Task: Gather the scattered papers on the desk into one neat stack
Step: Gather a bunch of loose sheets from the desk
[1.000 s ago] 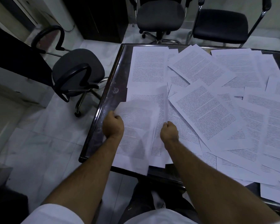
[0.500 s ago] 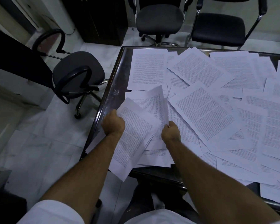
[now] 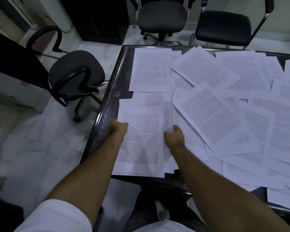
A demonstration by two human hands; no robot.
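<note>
At the desk's near left corner: a small bundle of white printed sheets (image 3: 141, 139) lies between the person's two hands, its long edges roughly square to the table edge, which reads as the start of the one neat stack.
Why held so: the hands bracket the bundle from either side, apparently to line up its edges before more sheets are added.
Left hand (image 3: 118, 128): it grips the bundle's left edge; the fingers curl under the paper and are hidden, so only the back of the hand and the thumb side show.
Right hand (image 3: 174, 135): it pinches the right edge, where one white sheet (image 3: 168, 116) stands up, curled and blurred; the fingertips are hidden behind the paper.
Paper relative to fingers: the bundle's middle lies bare between the two hands, with each long side in a grip; its near end reaches the table's front edge.
Still loose: many white printed pages (image 3: 213, 118) overlap at all angles across the dark glossy desk top (image 3: 112, 91) to the right, and one upright white page (image 3: 151, 69) lies squarely beyond the bundle.
Judged progress: early, since most of the paper is not yet gathered.
Surroundings: a grey swivel chair with black armrests (image 3: 74, 76) stands at the left on pale floor tiles, and two more dark chairs, one grey-seated (image 3: 162, 15) and one black-seated (image 3: 223, 25), wait at the far end.
</note>
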